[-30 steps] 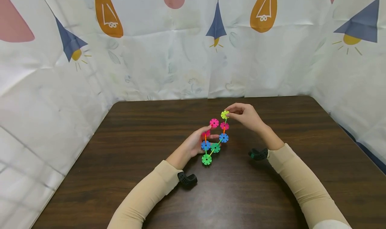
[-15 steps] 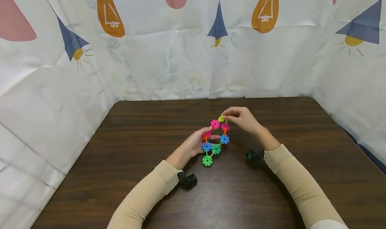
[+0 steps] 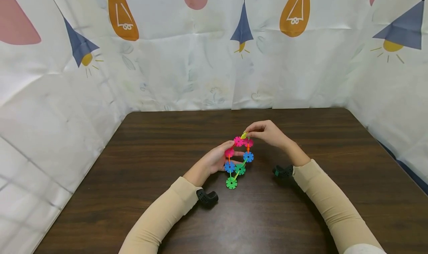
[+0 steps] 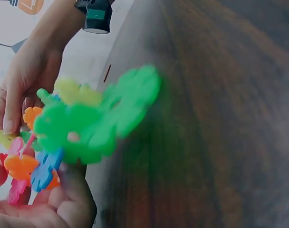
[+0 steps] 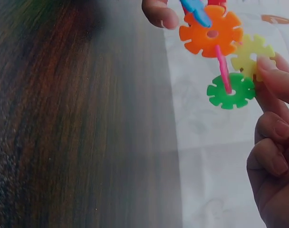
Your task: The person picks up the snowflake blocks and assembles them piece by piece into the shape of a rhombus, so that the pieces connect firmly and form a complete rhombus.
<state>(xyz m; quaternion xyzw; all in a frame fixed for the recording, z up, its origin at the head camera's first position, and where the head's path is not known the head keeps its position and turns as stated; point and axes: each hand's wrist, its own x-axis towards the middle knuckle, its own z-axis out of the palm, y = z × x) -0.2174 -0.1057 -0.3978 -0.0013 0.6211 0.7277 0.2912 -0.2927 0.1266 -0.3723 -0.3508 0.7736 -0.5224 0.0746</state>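
Note:
My left hand (image 3: pixel 214 159) holds a chain of interlocked, notched plastic snowflake discs, with the thumb at a pink disc (image 3: pixel 229 152). The chain bends in a loop past blue discs (image 3: pixel 248 157) down to a bright green disc (image 3: pixel 231 183) at its lowest point. Between thumb and index finger, my right hand (image 3: pixel 269 133) pinches a yellow disc (image 5: pixel 249 54) at the loop's top, right at another pink disc (image 3: pixel 238 141). In the right wrist view a green disc (image 5: pixel 230 91) sits beside the yellow one, joined by a pink disc seen edge-on to an orange disc (image 5: pixel 211 31).
A dark brown wooden table (image 3: pixel 150 153) lies under both hands. Black wrist cameras (image 3: pixel 207 198) sit at both cuffs. A white cloth (image 3: pixel 200 68) printed with lamps and bulbs hangs behind the table and along its sides.
My right hand has moved left and slightly down with the yellow disc, which has turned edge-on and now meets the upper pink disc. The loop has closed up at the top; the left hand has barely moved.

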